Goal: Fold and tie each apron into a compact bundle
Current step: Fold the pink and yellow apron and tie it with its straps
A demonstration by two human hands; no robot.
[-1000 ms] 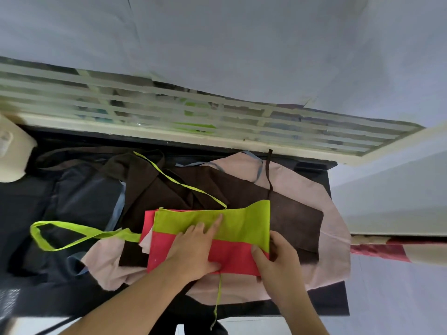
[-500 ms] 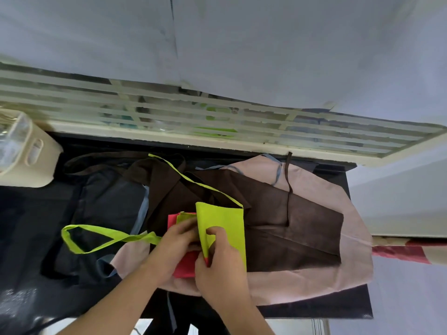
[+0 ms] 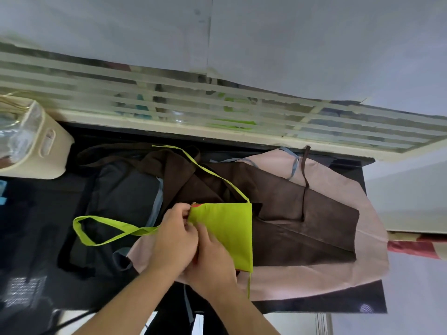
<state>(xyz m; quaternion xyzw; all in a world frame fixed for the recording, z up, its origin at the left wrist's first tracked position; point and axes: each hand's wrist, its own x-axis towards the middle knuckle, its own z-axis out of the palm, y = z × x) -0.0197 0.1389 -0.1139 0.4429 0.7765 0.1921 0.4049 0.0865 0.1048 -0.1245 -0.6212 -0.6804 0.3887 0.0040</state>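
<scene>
Folding has gone one step further: a second ago the green apron lay as a wide strip with its red side showing, and now it is a small square with only a red edge left at the top corner. Both hands meet at its left edge. The left hand pinches the upper left corner, and the right hand presses on the lower left part; how its fingers curl I cannot tell. The apron rests on the brown apron and the pink apron on the dark desk. The long green strap lies loose at the left, so I think tying comes next.
</scene>
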